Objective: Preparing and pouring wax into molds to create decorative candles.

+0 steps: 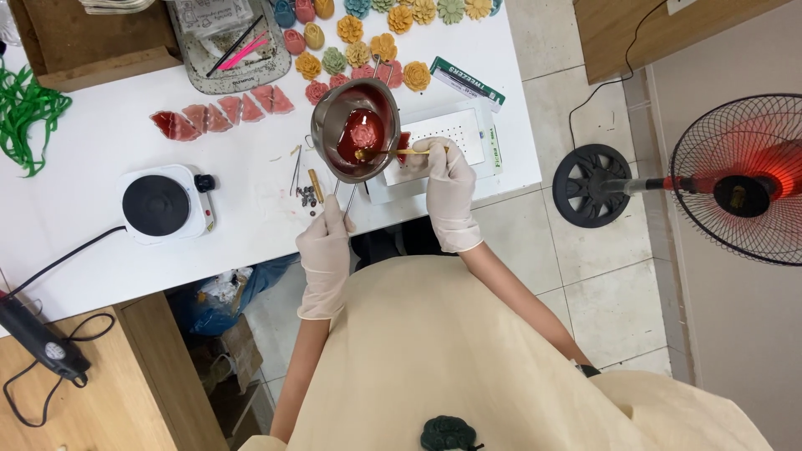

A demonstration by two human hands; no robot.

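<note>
Red molten wax in a steel melting pot [357, 138] held over the white tabletop [100, 142].
Left hand [326, 242] is clamped on the pot's handle; right hand [447, 179] pinches gold tweezers [399, 153], dipping a flower-shaped candle [365, 132] in the wax. Tilting the pot could spill hot wax; a loose pinch could drop the candle.

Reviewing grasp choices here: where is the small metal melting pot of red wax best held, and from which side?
Hold the metal pot by its thin handle, from the near, body side, as the left hand does. The handle juts toward the person, and the bowl holds red liquid.
</note>
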